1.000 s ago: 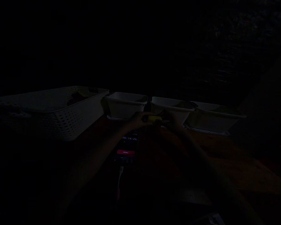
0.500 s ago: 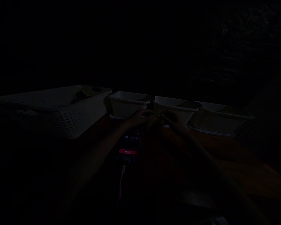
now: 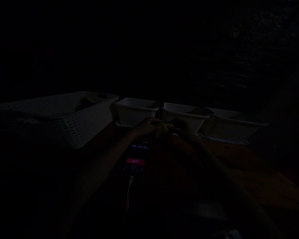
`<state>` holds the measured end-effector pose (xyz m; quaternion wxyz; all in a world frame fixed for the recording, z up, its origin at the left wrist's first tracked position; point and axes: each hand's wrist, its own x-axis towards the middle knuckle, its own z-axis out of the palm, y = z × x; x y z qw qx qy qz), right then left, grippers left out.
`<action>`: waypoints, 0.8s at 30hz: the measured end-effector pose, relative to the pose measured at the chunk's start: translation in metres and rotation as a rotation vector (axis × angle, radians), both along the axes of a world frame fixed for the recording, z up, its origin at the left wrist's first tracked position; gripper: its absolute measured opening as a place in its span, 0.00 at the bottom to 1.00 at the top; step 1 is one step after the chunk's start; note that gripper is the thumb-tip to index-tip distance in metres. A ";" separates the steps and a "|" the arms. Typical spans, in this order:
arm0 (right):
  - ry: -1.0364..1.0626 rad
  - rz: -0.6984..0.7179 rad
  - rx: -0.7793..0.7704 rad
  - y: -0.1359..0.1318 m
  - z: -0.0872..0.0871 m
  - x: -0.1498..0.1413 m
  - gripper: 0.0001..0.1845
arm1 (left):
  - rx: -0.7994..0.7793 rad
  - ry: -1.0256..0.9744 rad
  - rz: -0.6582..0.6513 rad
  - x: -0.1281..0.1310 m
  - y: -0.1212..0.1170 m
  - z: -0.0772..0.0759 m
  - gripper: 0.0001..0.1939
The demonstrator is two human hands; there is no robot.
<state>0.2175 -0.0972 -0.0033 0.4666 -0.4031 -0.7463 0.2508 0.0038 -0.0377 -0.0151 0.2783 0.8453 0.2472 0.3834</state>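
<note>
The scene is very dark. My left hand (image 3: 148, 124) is closed, its fingers gripping the left side of a dull yellowish, soft-looking piece (image 3: 165, 129). From the other side my right hand (image 3: 183, 127) pinches the same piece, so it is held up between both hands. Its kind cannot be made out, and its lower part fades into shadow. Just beyond the hands stand a white tub (image 3: 137, 114) on the left and a second white tub (image 3: 195, 121) on the right. Below my left hand lies a lit phone (image 3: 136, 154) showing a timer.
A large white perforated basket (image 3: 89, 124) stands at the left, with a dark and yellowish item (image 3: 87, 100) inside. A third white tub (image 3: 231, 127) is at the right. A cable (image 3: 129, 189) runs from the phone toward me across the brownish tabletop (image 3: 259, 182).
My right fingers have shifted slightly, and more of the yellowish piece's upper edge shows between the hands. Basket, tubs and phone stay in place.
</note>
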 end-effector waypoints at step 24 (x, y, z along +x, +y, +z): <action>-0.027 -0.010 0.064 -0.008 -0.001 -0.007 0.22 | -0.157 0.003 -0.029 0.001 -0.010 0.006 0.23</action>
